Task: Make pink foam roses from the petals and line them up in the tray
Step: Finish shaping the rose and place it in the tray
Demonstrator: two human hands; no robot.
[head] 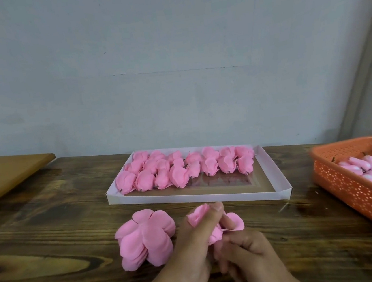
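Here, both hands are holding one pink rose [214, 225].
The left hand [193, 245] is pinching its petals; the right hand [247, 250] is gripping its base.

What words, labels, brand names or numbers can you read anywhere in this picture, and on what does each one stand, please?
None: no text can be read anywhere in this view.
The white tray, the orange basket, the stack of pink petals and the wall bear no lettering, label or number.

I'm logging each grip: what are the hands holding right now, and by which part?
Both hands, left and right, pinch one unfinished rose low down, around its gathered base.
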